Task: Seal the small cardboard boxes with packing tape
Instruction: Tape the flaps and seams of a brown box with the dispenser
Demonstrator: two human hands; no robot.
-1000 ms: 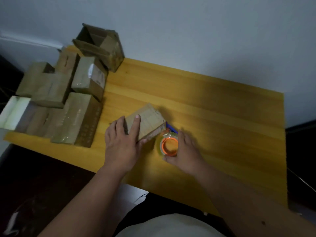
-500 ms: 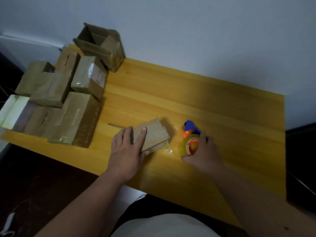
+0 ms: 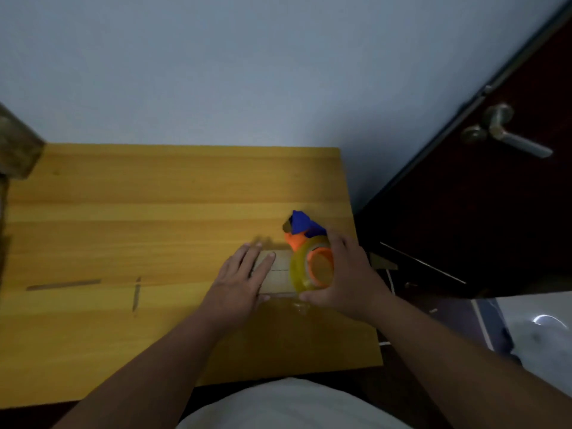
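Sealing is only getting started, we are judging: the small box (image 3: 277, 272) on the table (image 3: 123, 212) is showing its flap seam bare. Our left hand (image 3: 240, 281) is pressing it flat-fingered, while our right hand (image 3: 345, 278) is gripping the tape dispenser (image 3: 311, 263) at its right end.

Hands: L (image 3: 238, 281) flat, R (image 3: 346, 280) curled

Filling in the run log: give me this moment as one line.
left hand: presses flat on small box | right hand: grips tape dispenser at box's right end | box on wooden table
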